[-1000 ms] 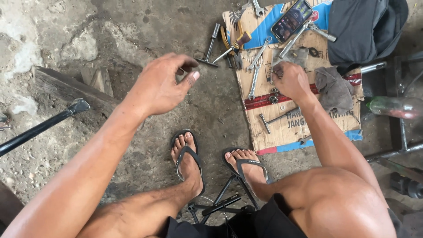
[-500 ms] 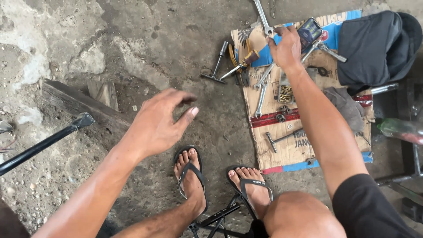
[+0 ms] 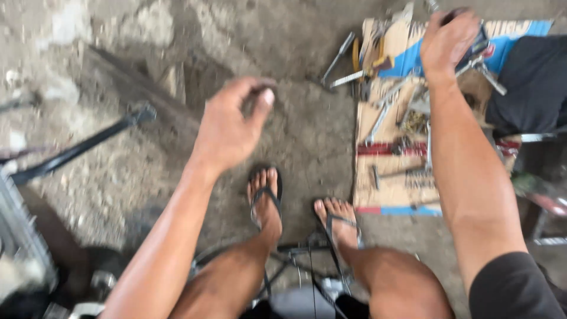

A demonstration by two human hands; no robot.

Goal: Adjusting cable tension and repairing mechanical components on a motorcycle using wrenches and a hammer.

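1. The right hand [image 3: 449,41] is stretched far forward over the top edge of a flattened sheet of cardboard [image 3: 398,189] that lies on the concrete floor [image 3: 307,127].
2. Its fingers are clenched around a dark object [image 3: 477,42] at the far end of the cardboard; motion blur hides what kind of object it is, so it can only be called small and dark, touching the palm and partly covered by the knuckles.
3. The left hand [image 3: 233,127] hangs in the air above bare floor, well apart from the cardboard, fingers curled toward the thumb. The fingertips seem to pinch something tiny and dark, but the blur means I cannot tell whether anything is really held.
4. On the cardboard lie scattered metal tools: a long wrench [image 3: 338,58] reaching off its left edge onto the floor, a yellow-handled tool [image 3: 369,59] just beside it, and more wrenches [image 3: 381,115] near the middle.
5. A black cloth or bag [image 3: 528,88] lies at the right edge of the cardboard, just beside the right forearm.
6. 2 feet in dark flip-flops [image 3: 266,198] rest on the floor between the arms.
7. A black metal bar [image 3: 82,147] slants across the floor to the left, well apart from the left hand.
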